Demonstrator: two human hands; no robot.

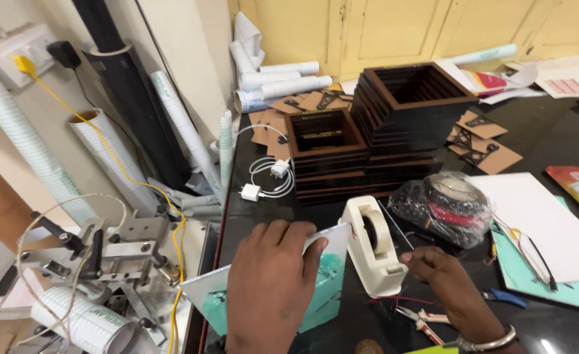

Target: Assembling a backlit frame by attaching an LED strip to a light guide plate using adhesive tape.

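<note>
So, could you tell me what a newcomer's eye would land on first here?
Probably the two hands at the bottom: the left hand presses flat on a white-and-teal sheet, while the right hand sits at the cream tape dispenser beside it. Behind them, tall stacks of dark square frames dominate the middle of the black table. A yellow cable runs down the wall on the left.

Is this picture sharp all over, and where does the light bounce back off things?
Head view: mostly sharp in the middle, with the tape dispenser crisp; the left hand and right hand look slightly soft; straight edges bow toward the corners like a wide lens; the glossy black table mirrors light near the bottom right, and the plastic bag shows small glints.
</note>
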